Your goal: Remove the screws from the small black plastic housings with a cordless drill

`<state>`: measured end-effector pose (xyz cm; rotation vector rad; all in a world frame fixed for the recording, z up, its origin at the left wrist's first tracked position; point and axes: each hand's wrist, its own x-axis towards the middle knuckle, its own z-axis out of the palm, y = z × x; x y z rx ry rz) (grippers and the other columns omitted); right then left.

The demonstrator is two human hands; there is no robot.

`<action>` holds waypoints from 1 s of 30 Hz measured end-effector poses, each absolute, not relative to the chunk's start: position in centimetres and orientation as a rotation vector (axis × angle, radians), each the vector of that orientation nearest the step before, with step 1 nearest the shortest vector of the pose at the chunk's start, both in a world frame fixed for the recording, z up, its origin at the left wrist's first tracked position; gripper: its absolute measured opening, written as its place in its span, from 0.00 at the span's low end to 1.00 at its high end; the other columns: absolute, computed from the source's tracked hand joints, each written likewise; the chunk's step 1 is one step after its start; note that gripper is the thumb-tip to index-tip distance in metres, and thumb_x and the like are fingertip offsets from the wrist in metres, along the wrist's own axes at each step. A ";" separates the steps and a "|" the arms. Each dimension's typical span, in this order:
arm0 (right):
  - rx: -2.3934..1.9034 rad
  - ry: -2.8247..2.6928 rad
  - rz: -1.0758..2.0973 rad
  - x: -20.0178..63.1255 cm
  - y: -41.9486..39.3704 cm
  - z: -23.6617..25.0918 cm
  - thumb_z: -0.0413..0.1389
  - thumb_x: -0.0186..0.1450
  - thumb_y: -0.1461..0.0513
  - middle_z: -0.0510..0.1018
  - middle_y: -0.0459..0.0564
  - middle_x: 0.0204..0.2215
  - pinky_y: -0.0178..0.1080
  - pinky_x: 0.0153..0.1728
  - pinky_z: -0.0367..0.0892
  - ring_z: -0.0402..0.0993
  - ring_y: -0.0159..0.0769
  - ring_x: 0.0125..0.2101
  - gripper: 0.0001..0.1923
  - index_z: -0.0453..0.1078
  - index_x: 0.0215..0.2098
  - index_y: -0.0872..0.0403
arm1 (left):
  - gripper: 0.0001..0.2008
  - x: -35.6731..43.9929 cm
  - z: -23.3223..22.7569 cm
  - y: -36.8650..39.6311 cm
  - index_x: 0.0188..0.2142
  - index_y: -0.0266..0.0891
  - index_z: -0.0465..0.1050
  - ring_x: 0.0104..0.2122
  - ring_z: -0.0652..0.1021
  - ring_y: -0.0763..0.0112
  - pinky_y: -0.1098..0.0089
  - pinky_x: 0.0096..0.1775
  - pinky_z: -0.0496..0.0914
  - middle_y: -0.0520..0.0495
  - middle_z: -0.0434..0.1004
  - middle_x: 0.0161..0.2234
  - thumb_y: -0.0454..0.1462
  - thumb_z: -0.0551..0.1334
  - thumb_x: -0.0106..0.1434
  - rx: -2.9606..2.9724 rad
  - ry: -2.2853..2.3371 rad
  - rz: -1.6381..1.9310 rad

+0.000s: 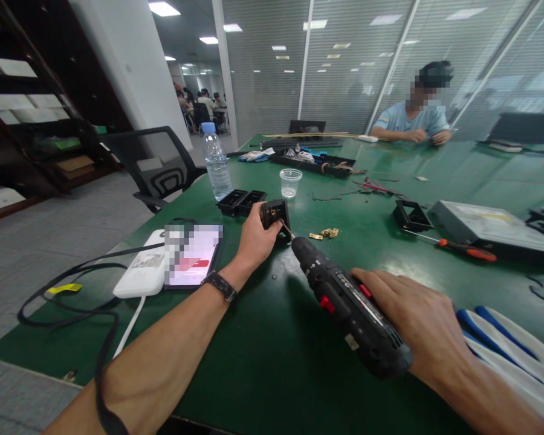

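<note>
Left hand (254, 238) is clamped around a small black housing (275, 216) sitting on the green table (263, 338), just past the phone (193, 255). Right hand (412, 317) is wrapped around the cordless drill (349, 305), with its bit touching the housing and some brass hinges (326, 233) lying right beside it.

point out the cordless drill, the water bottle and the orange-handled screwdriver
cordless drill (351, 308), head view, on the middle of its black body
water bottle (217, 163), head view, on the clear body below the blue cap
orange-handled screwdriver (466, 249), head view, on the orange handle
</note>
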<state>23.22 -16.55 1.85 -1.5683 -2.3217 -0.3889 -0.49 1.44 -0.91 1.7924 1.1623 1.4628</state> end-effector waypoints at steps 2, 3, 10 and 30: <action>-1.567 -2.327 -0.402 23.3 -16.6 1.8 0.54 0.61 0.62 0.80 0.51 0.40 0.43 0.34 0.66 0.77 0.44 0.35 0.21 0.66 0.53 0.52 | 0.20 -0.5 -1.0 1.5 0.50 0.41 0.66 0.45 0.78 0.63 0.60 0.51 0.71 0.45 0.77 0.45 0.36 0.65 0.59 1.789 1.144 1.458; -1.569 -2.328 -0.404 23.3 -16.6 1.9 0.54 0.61 0.62 0.80 0.51 0.39 0.43 0.33 0.66 0.77 0.44 0.35 0.21 0.66 0.53 0.52 | 0.19 -0.5 -1.0 1.5 0.50 0.41 0.66 0.45 0.78 0.64 0.61 0.50 0.72 0.45 0.77 0.45 0.36 0.65 0.59 1.789 1.140 1.457; -1.579 -2.329 -0.386 23.3 -16.6 1.7 0.53 0.62 0.63 0.80 0.52 0.40 0.43 0.34 0.66 0.76 0.44 0.35 0.19 0.66 0.52 0.51 | 0.21 -0.4 -0.2 0.4 0.53 0.43 0.65 0.46 0.78 0.62 0.60 0.51 0.70 0.46 0.77 0.46 0.36 0.63 0.60 1.918 1.189 1.408; -1.529 -2.316 -0.445 23.7 -16.8 1.5 0.52 0.60 0.65 0.80 0.52 0.41 0.45 0.35 0.69 0.77 0.45 0.36 0.21 0.66 0.52 0.50 | 0.24 -0.5 1.7 -1.2 0.59 0.51 0.61 0.52 0.75 0.58 0.55 0.54 0.68 0.48 0.72 0.55 0.35 0.57 0.64 2.243 1.357 1.241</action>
